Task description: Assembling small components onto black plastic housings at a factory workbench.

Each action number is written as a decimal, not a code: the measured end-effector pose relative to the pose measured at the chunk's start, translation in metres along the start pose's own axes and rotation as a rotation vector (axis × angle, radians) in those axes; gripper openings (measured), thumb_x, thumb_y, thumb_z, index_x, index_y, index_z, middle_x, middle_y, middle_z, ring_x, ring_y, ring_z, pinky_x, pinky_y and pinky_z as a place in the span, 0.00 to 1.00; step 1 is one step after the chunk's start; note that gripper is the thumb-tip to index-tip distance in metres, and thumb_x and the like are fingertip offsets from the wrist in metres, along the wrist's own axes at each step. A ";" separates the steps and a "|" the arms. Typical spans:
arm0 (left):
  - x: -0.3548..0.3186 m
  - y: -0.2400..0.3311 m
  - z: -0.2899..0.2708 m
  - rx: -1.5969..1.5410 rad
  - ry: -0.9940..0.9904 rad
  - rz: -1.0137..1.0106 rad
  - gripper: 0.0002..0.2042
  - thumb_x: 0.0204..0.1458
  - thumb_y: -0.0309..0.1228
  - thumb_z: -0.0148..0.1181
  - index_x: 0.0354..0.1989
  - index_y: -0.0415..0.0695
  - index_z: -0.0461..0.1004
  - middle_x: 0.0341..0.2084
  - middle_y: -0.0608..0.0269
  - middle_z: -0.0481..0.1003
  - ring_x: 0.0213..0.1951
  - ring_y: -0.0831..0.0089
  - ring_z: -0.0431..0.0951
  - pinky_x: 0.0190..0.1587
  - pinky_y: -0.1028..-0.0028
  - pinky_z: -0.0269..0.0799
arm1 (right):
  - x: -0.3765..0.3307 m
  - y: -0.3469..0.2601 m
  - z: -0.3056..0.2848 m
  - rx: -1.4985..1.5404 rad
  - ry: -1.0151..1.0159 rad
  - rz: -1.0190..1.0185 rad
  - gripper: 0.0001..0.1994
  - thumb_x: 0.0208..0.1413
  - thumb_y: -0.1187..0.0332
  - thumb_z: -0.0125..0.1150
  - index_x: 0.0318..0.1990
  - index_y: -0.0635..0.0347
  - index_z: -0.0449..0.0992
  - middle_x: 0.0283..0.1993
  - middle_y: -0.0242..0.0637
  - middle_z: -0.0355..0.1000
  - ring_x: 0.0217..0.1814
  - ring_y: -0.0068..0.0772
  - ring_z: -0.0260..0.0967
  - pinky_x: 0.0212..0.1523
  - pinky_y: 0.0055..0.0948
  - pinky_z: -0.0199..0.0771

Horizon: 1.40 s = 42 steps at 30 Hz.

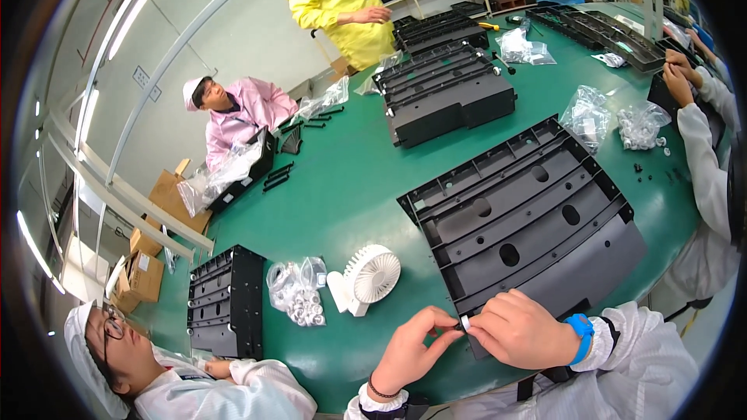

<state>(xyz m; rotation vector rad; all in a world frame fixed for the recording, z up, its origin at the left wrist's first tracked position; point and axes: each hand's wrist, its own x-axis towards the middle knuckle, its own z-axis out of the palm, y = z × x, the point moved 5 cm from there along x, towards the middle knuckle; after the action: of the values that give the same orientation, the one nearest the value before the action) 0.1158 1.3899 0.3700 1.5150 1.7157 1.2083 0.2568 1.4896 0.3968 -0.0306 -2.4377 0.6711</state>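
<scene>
A large black plastic panel (517, 218) with ribs and oval holes lies in front of me on the green table. At its near left corner my two hands meet. My right hand (520, 332) is closed, its thumb and forefinger pinching a small white part (465, 322). My left hand (416, 348) is pinched just left of that part, with a small dark bit at its fingertips that I cannot make out. Fingers cover part of the panel's corner.
Left of my hands stand a white handheld fan (369, 276), a bag of white round parts (298, 295) and a smaller black panel (226, 303). Further off are another black panel (451, 97) and plastic bags (642, 126). Co-workers (241, 113) are around the table (334, 187).
</scene>
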 end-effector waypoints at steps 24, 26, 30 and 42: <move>-0.008 0.000 0.006 0.011 0.025 -0.020 0.09 0.58 0.26 0.60 0.41 0.38 0.67 0.31 0.59 0.77 0.34 0.70 0.80 0.35 0.72 0.74 | 0.004 -0.004 0.001 -0.021 -0.001 0.032 0.07 0.44 0.76 0.68 0.33 0.62 0.77 0.27 0.34 0.68 0.27 0.35 0.64 0.30 0.32 0.61; -0.005 0.009 0.001 0.045 0.019 0.003 0.09 0.57 0.25 0.61 0.41 0.39 0.67 0.30 0.59 0.77 0.34 0.66 0.80 0.35 0.71 0.73 | 0.004 -0.004 0.001 -0.018 0.002 0.034 0.07 0.44 0.76 0.68 0.32 0.62 0.77 0.26 0.34 0.68 0.26 0.35 0.64 0.30 0.32 0.61; -0.004 0.006 -0.001 -0.070 0.005 -0.131 0.08 0.60 0.29 0.59 0.40 0.39 0.67 0.29 0.57 0.76 0.33 0.65 0.78 0.35 0.70 0.72 | 0.004 -0.004 0.002 -0.001 0.025 0.041 0.07 0.44 0.77 0.68 0.31 0.62 0.76 0.25 0.34 0.68 0.26 0.35 0.65 0.30 0.33 0.60; -0.006 -0.006 0.014 -0.171 -0.099 -0.200 0.08 0.64 0.31 0.52 0.41 0.39 0.65 0.26 0.55 0.74 0.29 0.62 0.77 0.33 0.69 0.71 | 0.004 -0.004 0.003 0.001 0.004 0.068 0.07 0.44 0.77 0.68 0.29 0.62 0.75 0.24 0.34 0.67 0.25 0.36 0.64 0.29 0.34 0.58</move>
<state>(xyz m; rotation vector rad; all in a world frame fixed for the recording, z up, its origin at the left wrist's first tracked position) 0.1265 1.3880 0.3572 1.2495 1.6120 1.1257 0.2520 1.4855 0.3989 -0.1152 -2.4417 0.7018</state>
